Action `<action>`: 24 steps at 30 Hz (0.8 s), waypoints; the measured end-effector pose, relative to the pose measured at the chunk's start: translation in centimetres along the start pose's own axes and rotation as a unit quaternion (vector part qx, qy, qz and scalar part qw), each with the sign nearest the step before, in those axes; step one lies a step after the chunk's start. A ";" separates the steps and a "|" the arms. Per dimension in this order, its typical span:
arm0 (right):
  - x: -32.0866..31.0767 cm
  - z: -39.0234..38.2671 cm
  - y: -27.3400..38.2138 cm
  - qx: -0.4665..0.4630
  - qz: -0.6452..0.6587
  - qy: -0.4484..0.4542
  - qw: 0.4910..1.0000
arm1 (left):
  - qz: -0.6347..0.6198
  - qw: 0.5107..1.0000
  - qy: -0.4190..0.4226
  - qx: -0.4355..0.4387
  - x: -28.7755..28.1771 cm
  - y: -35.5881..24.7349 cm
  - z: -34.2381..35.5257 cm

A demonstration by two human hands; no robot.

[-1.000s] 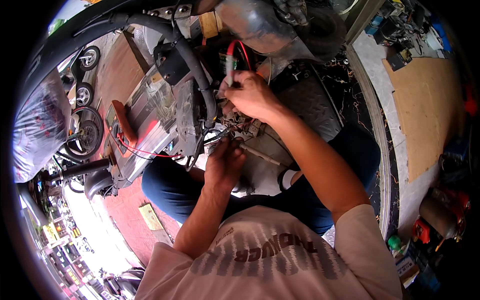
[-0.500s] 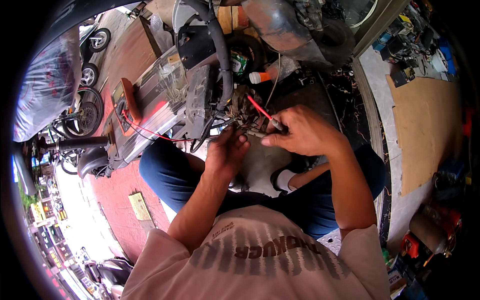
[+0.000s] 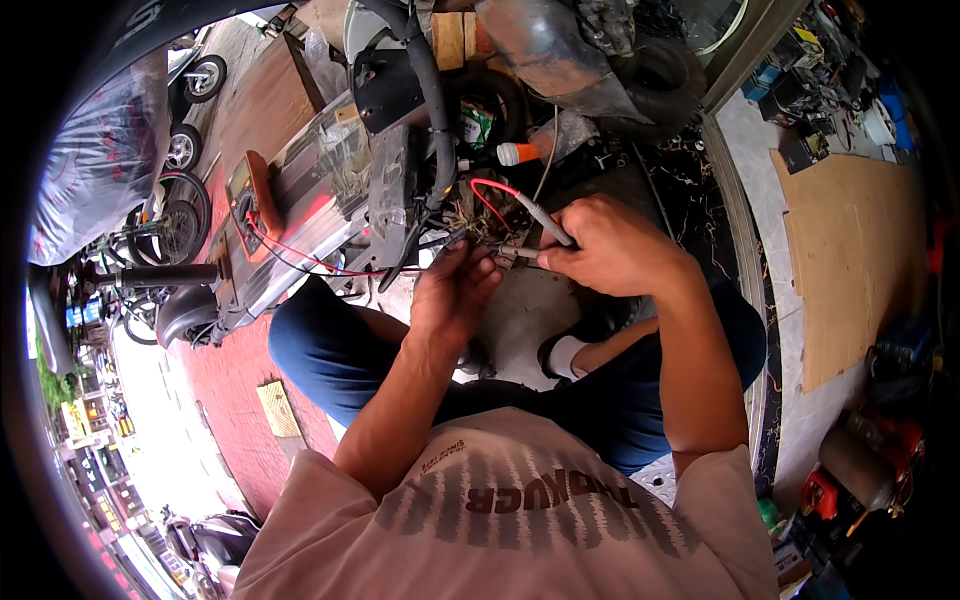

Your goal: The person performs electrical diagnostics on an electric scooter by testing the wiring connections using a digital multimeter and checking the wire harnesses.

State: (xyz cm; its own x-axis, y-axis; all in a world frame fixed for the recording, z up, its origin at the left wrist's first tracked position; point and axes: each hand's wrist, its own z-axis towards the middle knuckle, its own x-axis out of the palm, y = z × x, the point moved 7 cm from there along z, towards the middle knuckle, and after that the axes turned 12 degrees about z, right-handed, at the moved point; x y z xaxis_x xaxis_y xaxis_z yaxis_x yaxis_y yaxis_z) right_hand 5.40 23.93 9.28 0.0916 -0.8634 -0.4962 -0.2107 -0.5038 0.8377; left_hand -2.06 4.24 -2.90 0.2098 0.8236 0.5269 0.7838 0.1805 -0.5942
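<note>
Near the middle of the scene, both hands meet at a tangle of wires (image 3: 470, 215) spilling from the opened body of a scooter (image 3: 330, 190) that lies stripped on the red paving. The right hand (image 3: 610, 245) is closed around a grey probe (image 3: 540, 218) with a red lead curving off its far end, its tip pointing left into the wires. The left hand (image 3: 455, 290) has its fingers pinched narrowly on a small connector (image 3: 505, 252) at the end of those wires, just beside the probe's tip; whether the tip actually touches the connector is too small to tell.

On the scooter's side, to the left, rests an orange-cased meter (image 3: 250, 195), with a thin red lead (image 3: 300, 258) running from it toward the hands. A marker-like tube with an orange cap (image 3: 505, 155) lies just beyond the wires. Far right, an open tray (image 3: 800, 70) holds small dark parts, blurred beyond naming, and a brown board (image 3: 850, 250) lies flat on the floor.

Compared with half a second ago, the right hand has shifted slightly toward the far side and the probe now sits flatter and closer to the left fingers; a second ago that hand was raised higher, holding the probe upright beside the scooter's frame, while the left hand worked alone lower down.
</note>
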 end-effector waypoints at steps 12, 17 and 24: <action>-1.9 -2.7 2.1 0.084 0.182 0.049 0.979 | -0.032 0.998 -0.046 -0.025 -1.2 -0.1 0.3; -0.6 -1.6 0.1 0.030 0.240 0.054 0.969 | -0.022 0.999 -0.032 -0.012 -0.5 -0.4 0.4; 0.9 0.3 -0.7 0.073 0.299 -0.065 0.949 | -0.006 1.000 -0.024 0.000 -1.4 -0.5 1.3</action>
State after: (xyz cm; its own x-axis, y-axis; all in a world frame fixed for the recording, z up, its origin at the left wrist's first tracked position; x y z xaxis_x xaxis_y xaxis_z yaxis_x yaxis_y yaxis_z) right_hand 5.39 23.51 8.16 -0.2064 -0.9781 0.0262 -0.3210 0.0930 0.9425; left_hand -3.48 3.73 -4.16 0.1720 0.8468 0.5033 0.7854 0.1905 -0.5889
